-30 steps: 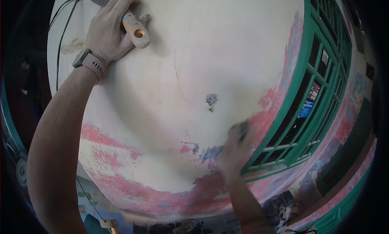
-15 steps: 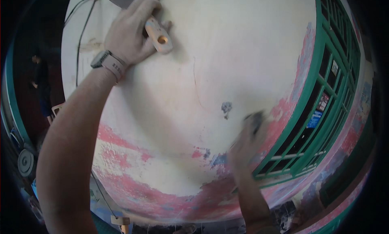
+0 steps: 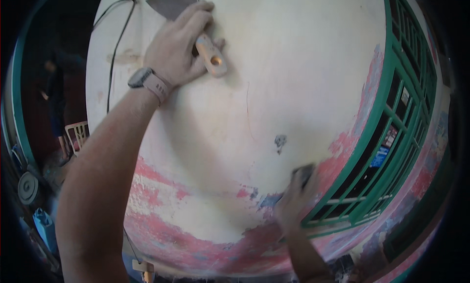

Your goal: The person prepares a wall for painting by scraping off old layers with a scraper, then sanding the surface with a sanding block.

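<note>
My left hand, dusty and wearing a watch, rests against the pale wall at the upper left. Its fingers close round a putty knife; the broad grey blade points up and left, the light handle with a hole down and right. Lower down at the right, my right hand presses a small dark block to the wall, beside a strip of peeling red paint. The block looks like a sanding pad, though its kind is not plain. A grey chipped spot lies just above it.
A green barred window borders the wall on the right. Black cables hang at the upper left. Far left, a person in dark clothes stands near a chair. A blue bag is lower left, a socket on a cord below.
The view has shifted, so the wall and left hand appear farther right and lower. My right hand with the dark block has slid down the wall. The left still grips the putty knife.
</note>
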{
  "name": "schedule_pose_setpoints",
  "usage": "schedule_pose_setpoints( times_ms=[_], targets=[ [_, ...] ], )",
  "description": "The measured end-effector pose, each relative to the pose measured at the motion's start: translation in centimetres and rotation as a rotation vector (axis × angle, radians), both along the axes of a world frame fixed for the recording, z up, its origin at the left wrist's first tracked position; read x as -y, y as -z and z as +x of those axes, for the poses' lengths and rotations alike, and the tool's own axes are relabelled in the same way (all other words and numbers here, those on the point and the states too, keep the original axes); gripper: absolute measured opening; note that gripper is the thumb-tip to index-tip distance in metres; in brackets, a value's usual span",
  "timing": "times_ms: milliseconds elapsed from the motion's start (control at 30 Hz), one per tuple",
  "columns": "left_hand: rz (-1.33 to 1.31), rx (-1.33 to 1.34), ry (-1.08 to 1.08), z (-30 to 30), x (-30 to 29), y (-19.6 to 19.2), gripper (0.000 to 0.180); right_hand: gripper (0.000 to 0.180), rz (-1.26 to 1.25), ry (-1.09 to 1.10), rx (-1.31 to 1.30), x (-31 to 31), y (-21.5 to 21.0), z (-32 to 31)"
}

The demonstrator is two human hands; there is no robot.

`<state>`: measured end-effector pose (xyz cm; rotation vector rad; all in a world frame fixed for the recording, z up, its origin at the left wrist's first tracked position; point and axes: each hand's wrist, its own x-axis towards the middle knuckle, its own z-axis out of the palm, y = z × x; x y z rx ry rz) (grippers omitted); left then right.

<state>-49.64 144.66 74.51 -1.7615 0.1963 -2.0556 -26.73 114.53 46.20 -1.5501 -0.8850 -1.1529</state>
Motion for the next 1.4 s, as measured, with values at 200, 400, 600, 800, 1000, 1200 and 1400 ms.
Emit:
schedule_pose_setpoints(
  times_ms=[200, 400, 600, 800, 1000, 1200, 1400],
  targets=[
    [-0.099, -0.102, 0.028, -1.2, 0.9, 0.0, 0.041, 0.039, -0.651, 0.218, 0.572, 2.0, 5.4, -1.3],
    [-0.121, -0.09, 0.016, -1.1, 1.1, 0.1, 0.043, 0.047, -0.069, 0.451, 0.395, 2.9, -17.8, 2.5],
    [-0.172, -0.103, 0.036, -1.4, 1.5, 0.3, 0.042, 0.047, 0.052, 0.34, 0.419, -3.0, -29.8, -2.9],
    [-0.159, -0.09, 0.071, -1.8, 1.6, 0.6, 0.042, 0.048, -0.611, 0.233, 0.706, -2.7, -28.9, -4.6],
    [-0.197, -0.077, 0.063, -1.7, 1.6, 1.0, 0.043, 0.044, -0.159, 0.341, 0.553, -4.6, -41.8, -2.1],
    [-0.231, -0.01, 0.106, -1.9, 1.0, 1.3, 0.044, 0.045, -0.315, 0.393, 0.771, -12.0, -34.9, -8.8],
    [-0.241, -0.017, 0.095, -2.3, 0.5, 1.8, 0.047, 0.046, -0.739, 0.488, 0.884, -10.0, -35.8, -10.7]
  ],
)
